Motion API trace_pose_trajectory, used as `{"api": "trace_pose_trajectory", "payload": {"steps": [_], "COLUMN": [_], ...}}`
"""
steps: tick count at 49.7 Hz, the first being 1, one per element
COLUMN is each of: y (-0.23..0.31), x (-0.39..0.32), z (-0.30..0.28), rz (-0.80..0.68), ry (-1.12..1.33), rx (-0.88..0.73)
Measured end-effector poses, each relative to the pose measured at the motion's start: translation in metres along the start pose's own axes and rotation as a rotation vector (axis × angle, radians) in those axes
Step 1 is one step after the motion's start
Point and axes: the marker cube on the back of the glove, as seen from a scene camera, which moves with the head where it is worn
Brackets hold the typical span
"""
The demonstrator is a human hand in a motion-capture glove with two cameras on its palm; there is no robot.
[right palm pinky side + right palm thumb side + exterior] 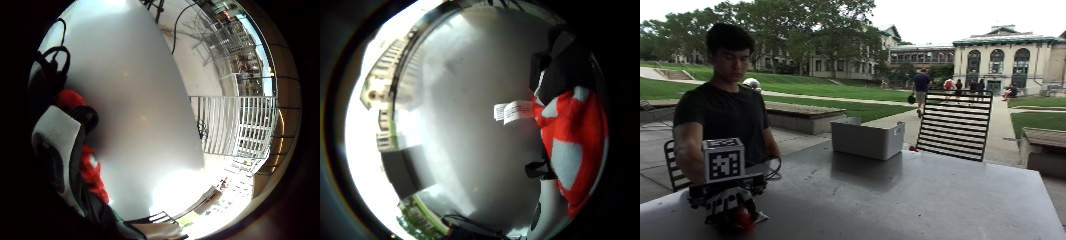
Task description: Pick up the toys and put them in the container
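Red toy (740, 218) is nearest the outside camera, at roughly 8 o'clock on the table (906, 200), close to the near edge. My gloved right hand (730, 202) is on top of it with fingers curled round it. From the outside view I can't tell whether the toy rests on the table or is just clear of it.

Thumb-side palm view: the toy (572, 145) sits right against the palm — red plush with pale grey patches, and a white paper tag (512, 111) sticking out over the grey tabletop (470, 125). Little-finger-side palm view: same red plush (92, 172) shows between the glove parts, with bare tabletop (135, 100) beyond it.

Grey container (866, 137) stands at about 12 o'clock on the table, by the far edge, well apart from the toy and my hand. Its top is open; I can't see what's inside. Just beside its right corner, on the table, is a small red thing (912, 148) — too small to identify.

Black slatted chair (954, 125) stands behind the table's far edge at about 1 o'clock, near the container. My bare hand isn't visible.

Beyond that: paved ground, stone benches (800, 116), lawn, trees, buildings.
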Motion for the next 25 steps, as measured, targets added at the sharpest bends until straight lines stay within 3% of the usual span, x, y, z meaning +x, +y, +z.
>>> {"api": "trace_pose_trajectory", "payload": {"steps": [9,16,21,25], "y": [-0.001,0.003,0.008,0.003], "x": [0.0,-0.012,-0.027,-0.042], "z": [-0.016,-0.065,-0.11,-0.147], "rz": [0.025,0.048,0.055,0.07], "ry": [-0.014,-0.04,-0.032,-0.03], "rx": [-0.014,-0.021,0.026,0.179]}}
